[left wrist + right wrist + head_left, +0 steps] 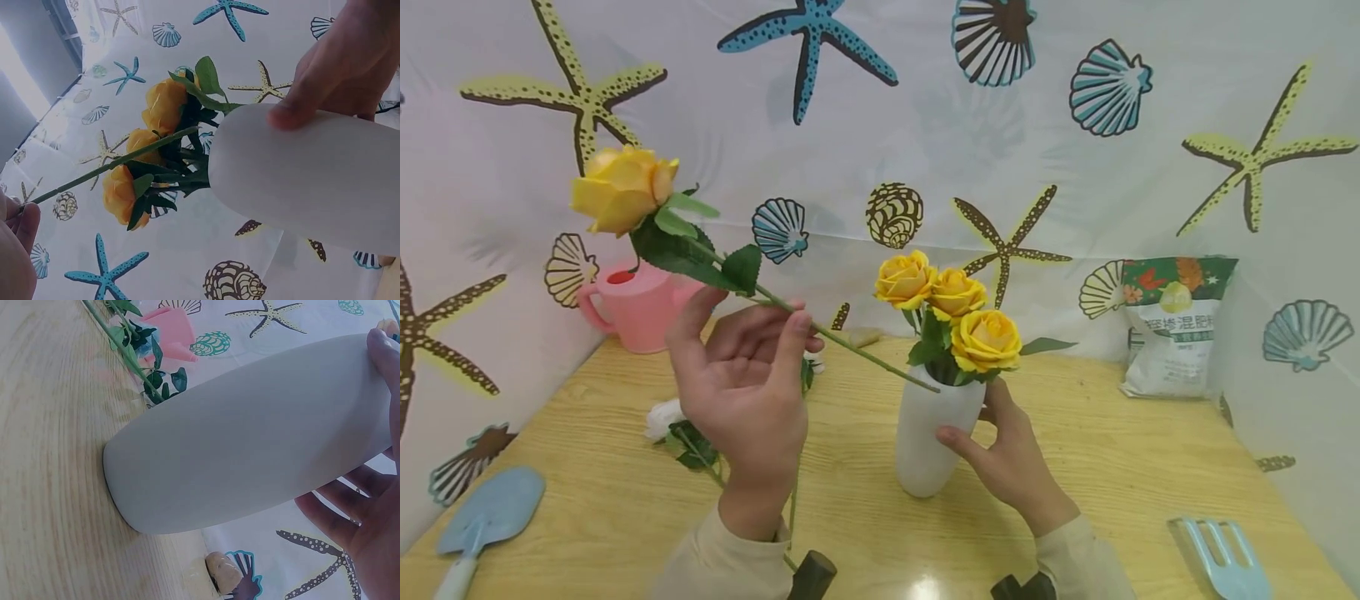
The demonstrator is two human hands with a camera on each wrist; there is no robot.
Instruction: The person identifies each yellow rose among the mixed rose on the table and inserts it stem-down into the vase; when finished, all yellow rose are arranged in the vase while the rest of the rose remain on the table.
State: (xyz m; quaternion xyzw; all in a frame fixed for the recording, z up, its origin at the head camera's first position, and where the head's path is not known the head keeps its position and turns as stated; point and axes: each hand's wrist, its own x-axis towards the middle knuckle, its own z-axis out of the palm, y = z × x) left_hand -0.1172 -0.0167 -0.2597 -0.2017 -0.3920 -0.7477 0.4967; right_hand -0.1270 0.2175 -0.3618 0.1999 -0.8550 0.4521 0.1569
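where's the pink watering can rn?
Head view, far left of the table: the pink watering can stands by the backdrop, behind the left hand and its yellow rose.

Light wooden table; white cloth backdrop printed with starfish and shells rises behind and beside the table.

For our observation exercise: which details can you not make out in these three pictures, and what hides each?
- Stems inside the white ceramic vase: hidden by its wall, every view.
- Small print on the white and green soil bag: too small, head view.
- White flower on the wooden table: partly behind the left hand.
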